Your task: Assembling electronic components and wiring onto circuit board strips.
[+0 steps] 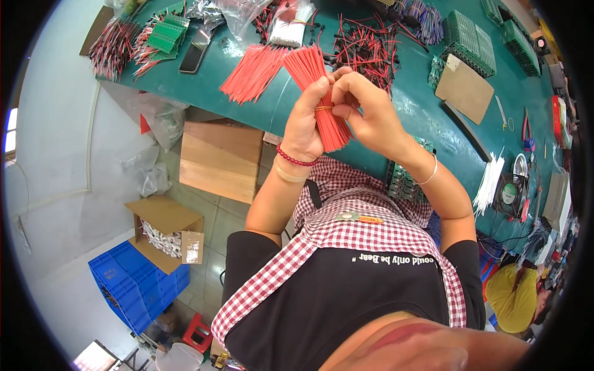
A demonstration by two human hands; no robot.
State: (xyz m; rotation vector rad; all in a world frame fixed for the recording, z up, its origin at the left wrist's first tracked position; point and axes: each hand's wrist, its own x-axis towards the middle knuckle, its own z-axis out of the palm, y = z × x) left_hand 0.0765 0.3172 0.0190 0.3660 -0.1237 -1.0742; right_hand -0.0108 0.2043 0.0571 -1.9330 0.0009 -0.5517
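My left hand is wrapped round a thick bundle of red wires, its thumb pressed along the side. A thin yellowish rubber band circles the bundle near its middle. My right hand is closed, thumb and curled fingers pinching at the band on the bundle's right side; the exact grip is partly hidden. Left of the bundle, a second heap of red wires lies loose on the green table.
Red-and-black wires and a bundle of white wires lie behind my hands. A phone rests at left. Toward the right are a cardboard sheet, green circuit boards, white cable ties and a small fan.
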